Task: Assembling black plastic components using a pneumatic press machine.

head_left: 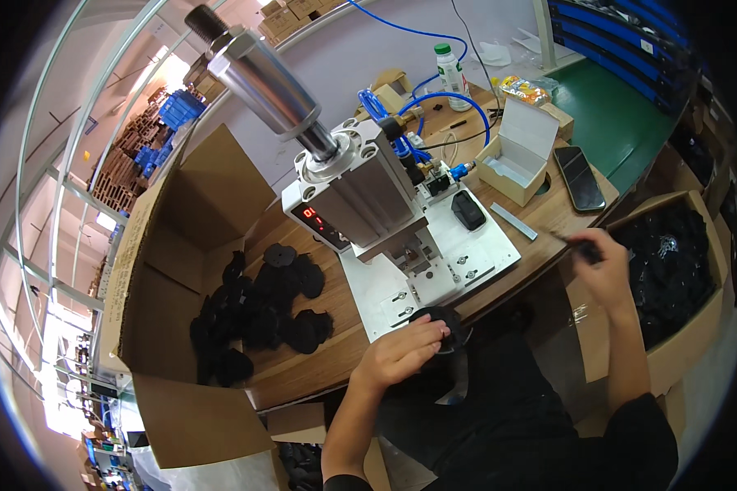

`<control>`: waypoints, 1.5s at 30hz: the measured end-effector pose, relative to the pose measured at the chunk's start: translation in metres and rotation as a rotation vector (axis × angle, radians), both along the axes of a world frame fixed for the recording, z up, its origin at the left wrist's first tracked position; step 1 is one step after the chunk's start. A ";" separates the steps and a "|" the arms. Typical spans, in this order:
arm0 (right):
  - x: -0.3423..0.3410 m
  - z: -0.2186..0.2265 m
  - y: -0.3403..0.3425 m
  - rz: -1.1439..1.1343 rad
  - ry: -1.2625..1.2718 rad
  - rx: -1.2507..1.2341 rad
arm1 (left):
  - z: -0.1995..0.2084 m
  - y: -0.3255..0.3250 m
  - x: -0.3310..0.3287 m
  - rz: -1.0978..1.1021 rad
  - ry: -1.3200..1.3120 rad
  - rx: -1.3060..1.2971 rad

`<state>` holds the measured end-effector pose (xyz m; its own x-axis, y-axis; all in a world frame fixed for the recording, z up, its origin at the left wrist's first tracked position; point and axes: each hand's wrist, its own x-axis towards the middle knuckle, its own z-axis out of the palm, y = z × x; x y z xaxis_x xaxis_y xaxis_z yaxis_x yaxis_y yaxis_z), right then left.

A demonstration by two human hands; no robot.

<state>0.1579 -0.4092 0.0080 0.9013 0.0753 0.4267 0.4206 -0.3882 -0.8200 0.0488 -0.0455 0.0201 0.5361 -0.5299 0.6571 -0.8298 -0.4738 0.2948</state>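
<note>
My left hand (403,352) is closed on a black round part (440,317) at the front edge of the press's metal base plate (368,299). Its fingers lie across the top of the part; the underside is hidden. To the right, above the table edge, my right hand (608,274) pinches a small dark piece (586,249), blurred, with its kind unclear. The bench press (356,192), with a silver cylinder on top and a red lit display, stands in front of me. Several flat black discs (280,255) are heaped left of it, partly inside a cardboard box (151,303).
A cardboard box (704,327) of black parts stands right of my right arm. On the table lie a phone (580,178), an open white box (512,168), a metal strip (513,221) and blue air hoses (446,96). Behind them stands a green-capped bottle (450,78).
</note>
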 end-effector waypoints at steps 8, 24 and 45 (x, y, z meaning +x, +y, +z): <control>0.002 -0.098 -0.207 -0.669 -0.012 -0.332 | -0.030 0.012 0.032 0.172 -0.229 0.062; 0.000 -0.136 -0.227 -0.718 0.115 -0.896 | -0.027 -0.024 0.018 0.452 -0.145 0.036; -0.034 0.006 0.147 0.602 -0.430 -0.598 | -0.043 -0.009 0.010 0.485 -0.125 0.037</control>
